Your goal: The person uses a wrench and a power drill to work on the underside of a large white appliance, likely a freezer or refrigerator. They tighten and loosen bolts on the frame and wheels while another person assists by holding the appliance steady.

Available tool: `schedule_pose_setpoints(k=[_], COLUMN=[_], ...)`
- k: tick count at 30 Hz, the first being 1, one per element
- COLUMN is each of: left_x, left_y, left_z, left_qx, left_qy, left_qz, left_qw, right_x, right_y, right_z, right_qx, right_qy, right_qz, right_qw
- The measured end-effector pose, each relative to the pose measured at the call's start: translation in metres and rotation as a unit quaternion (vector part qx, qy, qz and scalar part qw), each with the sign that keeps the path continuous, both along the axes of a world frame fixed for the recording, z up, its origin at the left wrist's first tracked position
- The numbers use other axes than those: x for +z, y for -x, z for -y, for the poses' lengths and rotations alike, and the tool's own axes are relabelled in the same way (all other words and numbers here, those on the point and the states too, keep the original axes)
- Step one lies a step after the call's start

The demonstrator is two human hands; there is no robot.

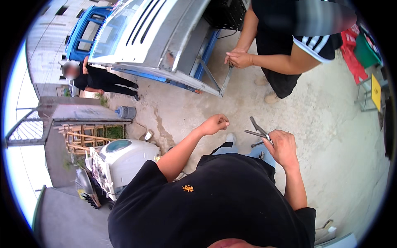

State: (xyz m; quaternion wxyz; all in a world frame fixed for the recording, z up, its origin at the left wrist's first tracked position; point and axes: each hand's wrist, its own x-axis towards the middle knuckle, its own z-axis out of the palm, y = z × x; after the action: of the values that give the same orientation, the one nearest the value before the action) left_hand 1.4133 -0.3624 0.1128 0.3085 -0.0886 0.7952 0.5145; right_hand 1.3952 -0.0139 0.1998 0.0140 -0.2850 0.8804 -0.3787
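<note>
My right hand (283, 145) is closed around a dark, pliers-like metal tool (259, 129) with two long prongs. The prongs spread in a V to the left of my fingers, above the concrete. Just below, a short dark rod end (256, 144) shows against my light-blue trousers; whether it belongs to the tool I cannot tell. My left hand (215, 125) hangs out in front of me with its fingers curled in. What lies inside those fingers, if anything, is hidden. It is apart from the tool.
A white truck body with a metal frame (221, 84) stands ahead. Beside it another person's hands (240, 58) are together near the frame's corner. A second person (109, 82) stands far left. A white machine (134, 156), blue water bottle (125, 112) and yellow-topped stool (375, 91) surround the concrete.
</note>
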Motion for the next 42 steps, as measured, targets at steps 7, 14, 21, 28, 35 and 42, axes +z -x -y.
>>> schedule_pose_setpoints(k=[7, 14, 21, 28, 35, 42], left_x=[0.085, 0.138, 0.104, 0.115, 0.104, 0.092], left_y=[0.024, 0.018, -0.038, -0.007, 0.078, 0.104], left_z=[0.036, 0.056, 0.084, 0.047, -0.028, -0.029], left_qx=[0.277, 0.209, 0.048, -0.016, 0.152, 0.332], left_qy=[-0.123, -0.103, -0.141, -0.244, -0.396, -0.255], left_qz=[-0.230, -0.271, -0.135, -0.130, -0.261, -0.246], left_qw=[0.925, 0.934, 0.980, 0.961, 0.867, 0.874], right_x=[0.075, 0.116, 0.071, 0.027, -0.057, -0.088], right_y=[0.038, 0.026, 0.006, -0.004, 0.047, 0.096], right_z=[0.029, 0.063, 0.017, 0.025, 0.058, 0.089], right_qx=[-0.023, -0.147, -0.272, -0.242, -0.106, -0.080], right_qy=[0.054, 0.097, 0.433, 0.635, 0.663, 0.487], right_qz=[-0.044, -0.012, 0.147, 0.347, 0.648, 0.837], right_qw=[0.997, 0.984, 0.847, 0.647, 0.361, 0.234])
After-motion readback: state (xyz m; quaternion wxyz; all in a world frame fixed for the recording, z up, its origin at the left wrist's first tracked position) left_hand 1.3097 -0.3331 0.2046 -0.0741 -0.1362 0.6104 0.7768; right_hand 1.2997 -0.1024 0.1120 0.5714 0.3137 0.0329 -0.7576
